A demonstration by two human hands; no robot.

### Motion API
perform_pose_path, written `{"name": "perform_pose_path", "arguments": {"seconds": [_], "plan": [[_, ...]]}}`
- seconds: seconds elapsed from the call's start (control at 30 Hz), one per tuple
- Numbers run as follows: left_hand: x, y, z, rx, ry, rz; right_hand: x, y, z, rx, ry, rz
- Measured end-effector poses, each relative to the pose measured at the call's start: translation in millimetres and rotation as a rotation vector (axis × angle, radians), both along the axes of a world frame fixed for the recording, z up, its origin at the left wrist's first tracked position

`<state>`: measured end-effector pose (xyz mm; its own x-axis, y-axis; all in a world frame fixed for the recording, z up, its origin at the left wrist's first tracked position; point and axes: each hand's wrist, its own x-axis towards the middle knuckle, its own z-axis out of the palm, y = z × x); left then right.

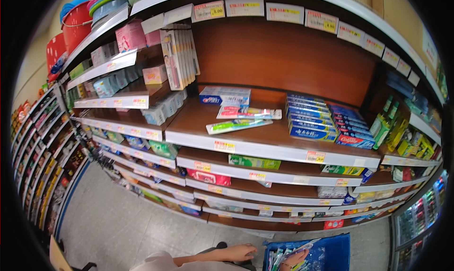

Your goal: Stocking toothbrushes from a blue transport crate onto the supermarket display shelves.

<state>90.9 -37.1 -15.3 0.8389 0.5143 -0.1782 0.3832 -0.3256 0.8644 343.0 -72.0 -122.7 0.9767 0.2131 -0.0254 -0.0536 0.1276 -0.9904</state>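
Note:
At the bottom of the view, my right hand [297, 258], with a bracelet at its wrist, grips a packaged toothbrush [308, 246] over a blue plastic crate [341, 251]. Several more toothbrush packs [276, 258] stand inside that crate. My left hand [244, 252] hangs just left of the crate, its fingers loosely bent and holding nothing. On the shelf [191, 123] ahead lie a toothbrush pack with red handles [230, 112] and a green toothbrush pack [227, 126]. Behind them sit white-and-blue Crest toothpaste boxes [225, 95].
Stacked toothpaste boxes [312, 123] and Colgate boxes [356, 139] stand on the right. Toothbrush packs [173, 58] hang from a hook at the left. Green bottles [385, 123] stand farther right. Lower shelves hold more goods above the grey floor [117, 214]. A drinks cooler [418, 214] borders the right side.

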Motion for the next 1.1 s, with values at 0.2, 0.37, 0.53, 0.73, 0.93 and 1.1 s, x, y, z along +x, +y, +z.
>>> {"name": "perform_pose_path", "arguments": {"seconds": [0.2, 0.37, 0.53, 0.73, 0.93, 1.1], "plan": [[-25, 35, 28, 0.082, -0.122, 0.034, -104, 62, 128, 0.408, 0.164, 0.499], [-61, 55, 21, -0.178, -0.247, 0.288, -185, 92, 150, 0.475, 0.272, 0.687], [-93, 72, 28, -0.184, -0.085, 0.330, -222, 94, 144, 0.434, 0.340, 0.707], [-117, 86, 19, -0.225, 0.102, 0.276, -230, 87, 128, 0.244, 0.196, 1.058], [-122, 95, 39, -0.112, 0.066, 0.346, -232, 98, 155, 0.229, -0.157, 1.349], [-121, 104, 41, 0.057, 0.042, 0.413, -223, 102, 141, 0.037, -0.418, 1.257]]}}
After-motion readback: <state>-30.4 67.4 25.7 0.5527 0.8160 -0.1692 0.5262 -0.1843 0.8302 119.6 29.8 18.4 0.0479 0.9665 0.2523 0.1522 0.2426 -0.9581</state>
